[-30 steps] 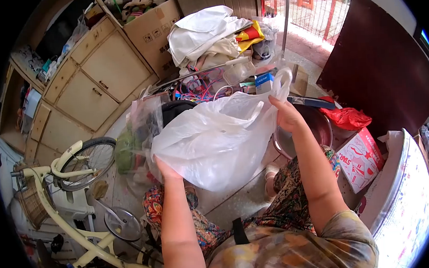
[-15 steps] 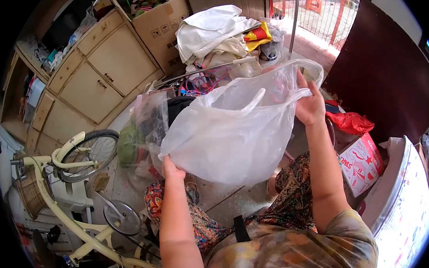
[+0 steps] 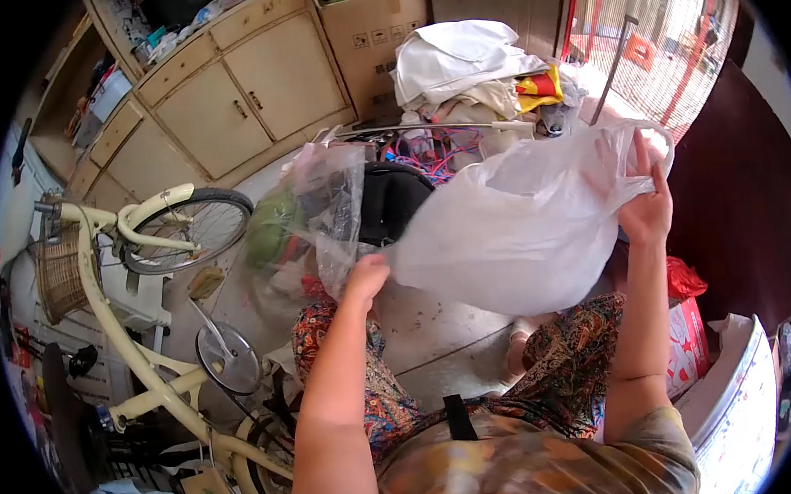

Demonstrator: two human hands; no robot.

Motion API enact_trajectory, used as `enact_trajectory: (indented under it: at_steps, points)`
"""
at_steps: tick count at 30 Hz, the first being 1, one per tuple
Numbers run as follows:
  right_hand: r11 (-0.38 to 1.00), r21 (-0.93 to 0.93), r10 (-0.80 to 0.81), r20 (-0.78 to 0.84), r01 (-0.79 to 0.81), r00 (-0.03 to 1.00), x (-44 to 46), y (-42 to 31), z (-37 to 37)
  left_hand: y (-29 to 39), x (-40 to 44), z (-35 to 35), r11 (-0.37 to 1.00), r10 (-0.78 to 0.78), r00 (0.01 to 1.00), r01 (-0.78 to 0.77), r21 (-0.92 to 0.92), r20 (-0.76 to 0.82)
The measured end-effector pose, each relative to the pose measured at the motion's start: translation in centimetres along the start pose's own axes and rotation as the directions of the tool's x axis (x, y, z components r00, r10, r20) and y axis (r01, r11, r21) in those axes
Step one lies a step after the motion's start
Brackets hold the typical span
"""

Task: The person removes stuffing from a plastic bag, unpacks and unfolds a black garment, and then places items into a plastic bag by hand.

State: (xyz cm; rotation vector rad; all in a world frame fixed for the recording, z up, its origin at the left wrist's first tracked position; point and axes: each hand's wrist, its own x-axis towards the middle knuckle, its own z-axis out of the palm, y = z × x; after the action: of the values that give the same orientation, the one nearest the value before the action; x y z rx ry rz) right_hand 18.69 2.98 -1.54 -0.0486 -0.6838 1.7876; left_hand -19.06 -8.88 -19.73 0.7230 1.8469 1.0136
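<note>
A large white translucent plastic bag (image 3: 520, 231) hangs in the air between my hands, puffed out above my knees. At its left corner, my left hand (image 3: 367, 275) is closed on the plastic. My right hand (image 3: 648, 200) is inside the handle loop at the upper right, fingers apart and pointing up, with a strip of the bag across them. Left of the bag stands a clear plastic bag (image 3: 335, 196) beside a green item (image 3: 272, 228) and a black item (image 3: 393, 198).
A cream bicycle (image 3: 102, 289) is at the left, near wooden cabinets (image 3: 214, 118). Behind the bag lie white cloth (image 3: 462, 65) and tangled cords (image 3: 431, 151). A red bag (image 3: 685, 278) and a red-and-white box (image 3: 685, 344) are at the right.
The view has turned left, so the room appears shifted right. My right hand has opened and moved up into the handle loop. The bag is stretched wider between my hands.
</note>
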Motion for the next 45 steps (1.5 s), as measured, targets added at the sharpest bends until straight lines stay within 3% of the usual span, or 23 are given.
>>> enact_trajectory:
  at_steps: [3,4,5,6,8,11,16,18,19,21,23,25,26,28,29,31,33,35,37,39,42,43,45]
  points:
    - [0.994,-0.067,0.091,0.069,-0.086,0.993,0.9,0.3,1.9,0.6,0.9,0.1,0.968,0.227,0.962,-0.207,0.138,-0.149]
    - [0.983,-0.111,0.157,0.104,-0.146,0.982,1.3,0.5,1.9,1.3,0.7,-0.2,0.97,0.224,0.964,-0.205,0.133,-0.146]
    - [0.982,-0.118,0.158,0.097,-0.146,0.983,1.8,0.9,1.9,1.9,0.6,-0.5,0.941,0.305,0.941,-0.274,0.199,-0.147]
    - [0.961,-0.149,0.255,0.13,-0.235,0.958,2.2,1.4,1.9,2.7,0.3,-0.6,0.902,0.386,0.912,-0.342,0.263,-0.136]
    - [0.913,-0.193,0.388,0.135,-0.36,0.912,2.6,2.3,2.7,3.9,-0.1,0.2,0.904,0.404,0.915,-0.399,0.157,-0.001]
    - [0.858,-0.345,0.453,0.155,-0.382,0.878,3.1,2.9,3.8,6.4,-2.3,2.7,0.912,0.395,0.903,-0.408,0.044,0.168]
    - [0.757,-0.593,0.406,0.099,-0.274,0.908,3.0,4.1,5.3,9.2,-5.7,9.0,0.839,0.523,0.811,-0.544,0.008,0.263]
    - [0.747,-0.626,0.327,0.049,-0.226,0.944,2.8,4.6,5.1,10.2,-7.7,10.2,0.521,0.818,0.569,-0.793,0.317,0.078]
    - [0.747,-0.625,0.326,0.046,-0.227,0.944,2.6,4.5,4.5,10.3,-7.5,10.3,0.522,0.817,0.57,-0.793,0.315,0.082]
    - [0.702,-0.693,0.289,0.065,-0.165,0.955,2.4,4.1,3.4,10.5,-6.1,10.5,0.558,0.808,0.576,-0.682,0.472,-0.123]
    - [0.724,-0.672,0.236,0.03,-0.155,0.971,1.3,3.8,2.8,9.9,-4.0,9.6,0.73,0.664,0.726,-0.577,0.365,-0.179]
    - [0.609,-0.775,0.298,0.027,-0.168,0.954,0.6,2.8,1.3,8.3,-1.6,8.4,0.7,0.7,0.68,-0.595,0.395,-0.217]
    - [0.65,-0.743,0.292,0.053,-0.158,0.955,0.2,2.8,0.9,7.8,-0.9,8.0,0.696,0.703,0.68,-0.596,0.4,-0.209]
    - [0.636,-0.744,0.351,0.044,-0.203,0.935,-0.6,2.4,0.4,7.7,-0.6,7.2,0.813,0.546,0.831,-0.494,0.31,-0.108]
    - [0.613,-0.749,0.416,0.036,-0.251,0.909,-1.0,2.2,0.0,7.4,-0.3,7.1,0.778,0.582,0.813,-0.545,0.312,-0.032]
    - [0.57,-0.777,0.455,0.028,-0.267,0.89,-1.5,2.1,-1.1,7.1,1.0,7.6,0.84,0.475,0.857,-0.509,0.186,0.199]
    - [0.545,-0.767,0.526,-0.001,-0.338,0.85,-2.1,1.9,-1.8,7.1,0.6,8.2,0.768,0.419,0.864,-0.502,0.398,0.279]
    - [0.512,-0.781,0.538,-0.033,-0.358,0.842,-2.7,1.7,-1.2,7.0,-0.9,9.1,0.684,0.512,0.816,-0.576,0.447,0.267]
    - [0.454,-0.811,0.665,0.032,-0.37,0.746,-3.4,1.6,-0.4,7.1,-1.0,10.0,0.65,0.524,0.824,-0.551,0.523,0.217]
    - [0.443,-0.824,0.685,0.057,-0.353,0.726,-3.8,1.6,-0.1,7.2,-0.8,10.6,0.614,0.538,0.826,-0.522,0.591,0.171]
    - [0.49,-0.802,0.569,-0.002,-0.341,0.822,-4.5,0.8,-0.5,7.8,-0.1,10.5,0.733,0.597,0.8,-0.574,0.365,0.06]
    - [0.479,-0.808,0.484,-0.083,-0.343,0.871,-4.8,0.7,-0.6,7.9,0.0,10.2,0.764,0.614,0.787,-0.613,0.201,0.064]
    - [0.519,-0.769,0.431,-0.141,-0.373,0.891,-5.0,-0.4,-1.9,8.9,-1.6,8.5,0.86,0.5,0.851,-0.51,0.023,0.16]
